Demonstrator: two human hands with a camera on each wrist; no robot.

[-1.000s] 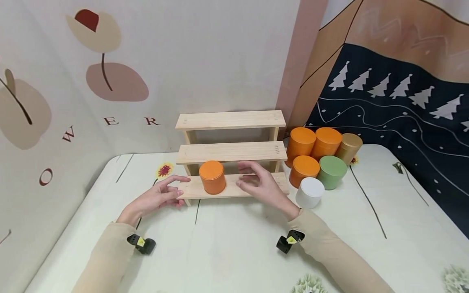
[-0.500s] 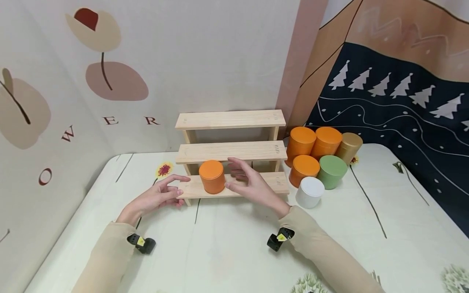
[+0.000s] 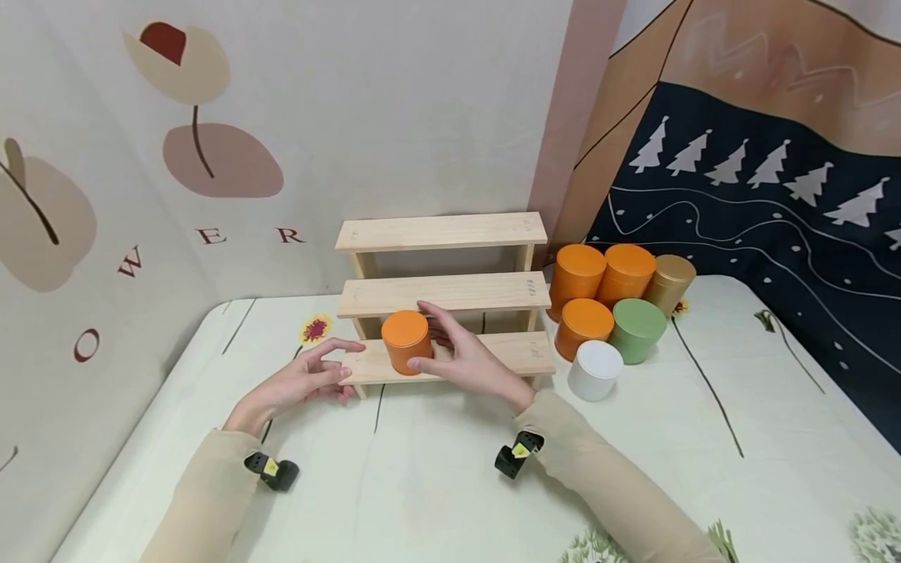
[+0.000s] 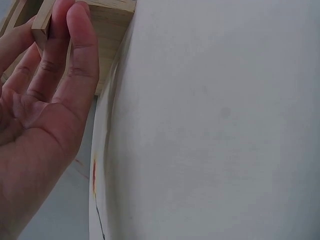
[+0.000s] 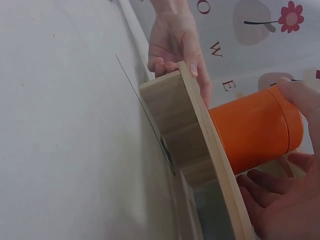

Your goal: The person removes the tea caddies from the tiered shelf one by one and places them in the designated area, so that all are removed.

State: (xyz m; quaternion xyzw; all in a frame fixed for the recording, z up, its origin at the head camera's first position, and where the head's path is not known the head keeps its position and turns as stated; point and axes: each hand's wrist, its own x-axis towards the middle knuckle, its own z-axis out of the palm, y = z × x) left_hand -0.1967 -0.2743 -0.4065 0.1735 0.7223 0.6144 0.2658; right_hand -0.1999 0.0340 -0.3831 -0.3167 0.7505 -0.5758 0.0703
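A three-step wooden display shelf (image 3: pixel 445 294) stands against the back wall cloth. On the left part of its lowest step sits an upright orange canister (image 3: pixel 406 344) with a flat lid. My right hand (image 3: pixel 470 361) holds the canister from its right side, thumb at the front and fingers behind; the right wrist view shows that thumb (image 5: pixel 302 100) against the lid end. At the step's left end, my left hand (image 3: pixel 303 383) grips the wood. In the left wrist view its fingers (image 4: pixel 82 60) reach round the end of the board.
Right of the shelf stands a group of canisters: a few orange ones (image 3: pixel 584 327), a gold one (image 3: pixel 672 283), a green one (image 3: pixel 639 330) and a white one (image 3: pixel 595 371). A flower-print white cloth (image 3: pixel 422 485) covers the table.
My right hand has moved left along the lowest step to the orange canister, and its thumb and fingers have come round it. My left hand stays at the step's left end.
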